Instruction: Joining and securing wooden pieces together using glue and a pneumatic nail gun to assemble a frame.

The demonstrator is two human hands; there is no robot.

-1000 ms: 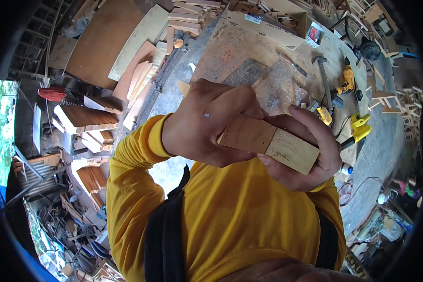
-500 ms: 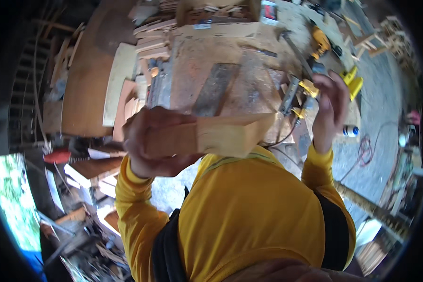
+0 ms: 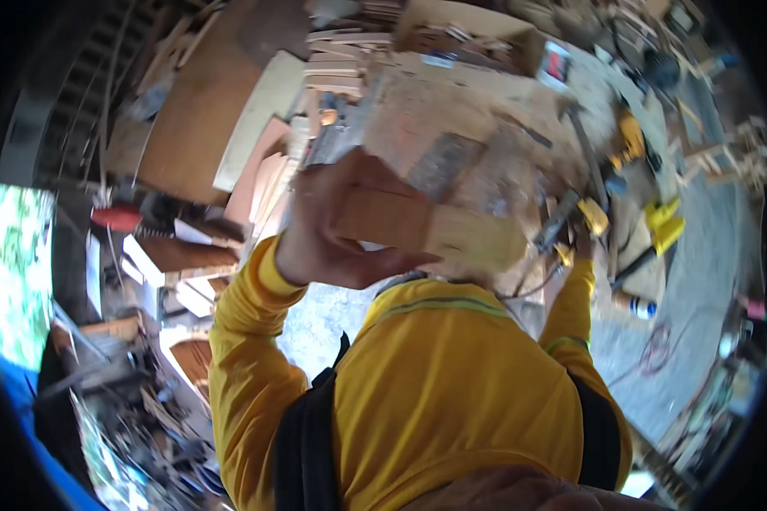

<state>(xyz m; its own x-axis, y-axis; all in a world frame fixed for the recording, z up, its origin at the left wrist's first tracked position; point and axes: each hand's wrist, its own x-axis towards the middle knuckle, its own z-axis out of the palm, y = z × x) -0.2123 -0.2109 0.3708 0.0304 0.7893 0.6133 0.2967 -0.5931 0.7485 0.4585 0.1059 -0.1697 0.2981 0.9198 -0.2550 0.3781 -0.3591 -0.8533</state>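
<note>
A joined pair of wooden blocks, one browner [image 3: 382,219] and one pale [image 3: 477,240], is blurred across the middle. My left hand [image 3: 324,226] is closed round the brown end, thumb below it. My right hand [image 3: 581,243] reaches down to the worktable [image 3: 418,98], at or beside a yellow and dark power tool [image 3: 592,217] with a hose; its fingers are too hidden and blurred to read. A hammer [image 3: 584,145], a yellow drill [image 3: 629,136] and a yellow tool with a dark shaft [image 3: 663,223] lie around it.
A cardboard box of offcuts [image 3: 464,60] stands at the back, with stacked wood strips [image 3: 337,64] beside it. Leaning panels [image 3: 187,111] and cut boards [image 3: 179,260] fill the left side. A white and blue container [image 3: 632,303] and red cord [image 3: 656,349] are at the right.
Both hands were on the blocks a second ago. My right hand has let go and moved right and down toward the tools; my left keeps the blocks, and the head view has shifted.
</note>
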